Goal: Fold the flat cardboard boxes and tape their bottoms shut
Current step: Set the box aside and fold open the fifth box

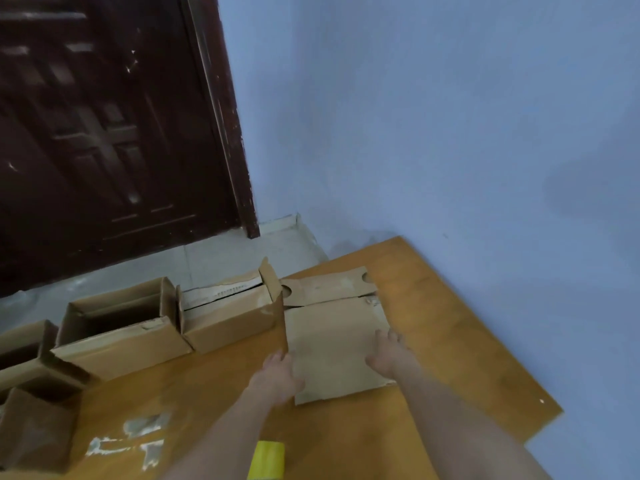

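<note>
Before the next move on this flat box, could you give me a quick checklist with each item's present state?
1. Both hands at the flat cardboard box: ok; left hand at its left edge, right hand resting on top.
2. Firm grip on the box: cannot tell; the fingers are blurred.
3. Box lies flat on the wooden table: ok.
4. Yellow tape roll close by: ok, at the near edge between the forearms.
5. Space to the left: not ok; a folded box stands right against the flat one.
</note>
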